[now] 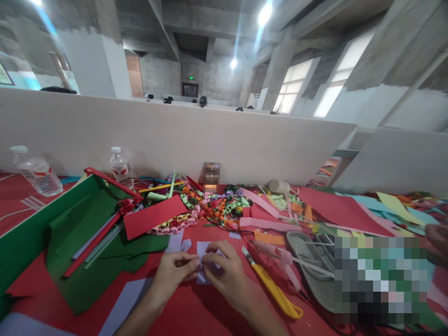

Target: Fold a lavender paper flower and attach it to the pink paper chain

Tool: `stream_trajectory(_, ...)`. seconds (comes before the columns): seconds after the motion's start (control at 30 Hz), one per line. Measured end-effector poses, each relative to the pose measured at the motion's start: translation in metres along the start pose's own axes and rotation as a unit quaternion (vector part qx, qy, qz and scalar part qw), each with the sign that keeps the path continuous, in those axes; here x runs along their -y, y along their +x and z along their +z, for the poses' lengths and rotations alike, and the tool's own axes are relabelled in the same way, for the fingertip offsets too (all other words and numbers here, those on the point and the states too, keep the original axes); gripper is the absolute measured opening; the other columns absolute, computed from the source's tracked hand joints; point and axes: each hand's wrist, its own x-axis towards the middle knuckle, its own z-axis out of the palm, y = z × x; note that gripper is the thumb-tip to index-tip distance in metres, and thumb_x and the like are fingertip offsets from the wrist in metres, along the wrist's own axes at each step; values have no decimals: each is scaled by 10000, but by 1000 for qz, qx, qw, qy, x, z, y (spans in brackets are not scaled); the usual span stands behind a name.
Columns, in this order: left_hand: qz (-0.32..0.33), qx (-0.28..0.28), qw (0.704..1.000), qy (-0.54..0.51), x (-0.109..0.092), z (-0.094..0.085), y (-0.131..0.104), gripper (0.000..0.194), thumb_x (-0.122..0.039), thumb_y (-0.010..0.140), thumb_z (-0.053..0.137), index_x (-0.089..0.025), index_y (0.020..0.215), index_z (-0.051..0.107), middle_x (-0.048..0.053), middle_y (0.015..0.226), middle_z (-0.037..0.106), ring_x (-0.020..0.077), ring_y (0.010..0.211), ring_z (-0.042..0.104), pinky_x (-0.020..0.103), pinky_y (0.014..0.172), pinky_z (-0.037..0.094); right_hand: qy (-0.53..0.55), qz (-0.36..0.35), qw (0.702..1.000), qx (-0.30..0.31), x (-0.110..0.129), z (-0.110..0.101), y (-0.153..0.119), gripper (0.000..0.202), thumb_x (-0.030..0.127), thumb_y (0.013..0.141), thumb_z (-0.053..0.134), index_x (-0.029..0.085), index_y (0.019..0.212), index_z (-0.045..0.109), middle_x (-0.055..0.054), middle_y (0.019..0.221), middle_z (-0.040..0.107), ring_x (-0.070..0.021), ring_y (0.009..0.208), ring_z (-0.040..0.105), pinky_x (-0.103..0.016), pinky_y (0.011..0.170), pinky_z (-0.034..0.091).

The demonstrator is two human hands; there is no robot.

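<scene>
Both my hands meet at the lower middle of the head view, over the red table surface. My left hand (180, 269) pinches a small piece of lavender paper (200, 262) between thumb and fingers. From the other side, my right hand (224, 263) holds the same small piece, its fingers curled round it. Its exact shape is mostly hidden by my fingertips. Beneath my hands lies a flat lavender sheet (203, 278), and a smaller lavender scrap (186, 244) sits just behind my left hand.
A yellow utility knife (275, 289) lies right of my right hand, near a pink glue gun (275, 252) and a grey tray (308, 275). Green paper (80, 261) is at left. Paper chains (210, 207) and two bottles (121, 168) stand behind. Another person's hand (437, 238) is at far right.
</scene>
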Motion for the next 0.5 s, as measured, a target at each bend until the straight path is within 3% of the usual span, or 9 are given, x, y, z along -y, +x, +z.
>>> stream_trajectory(0.27,3,27,1000,14,2,-4,0,463,-517,503,922,-128,726,808,67,710,758,137,617,680,213,626,583,18,0,1000,19,-1,-2,0,192,98,830,662,259,918,721,-67,1056,621,-231,994,598,-354,840,488)
stream_trajectory(0.5,-31,42,998,32,-1,-4,-3,474,-529,486,922,-118,676,782,69,680,753,130,593,678,209,603,557,35,-27,997,69,-7,-7,-4,229,106,839,673,265,997,717,-79,1174,581,-235,1112,572,-366,936,482)
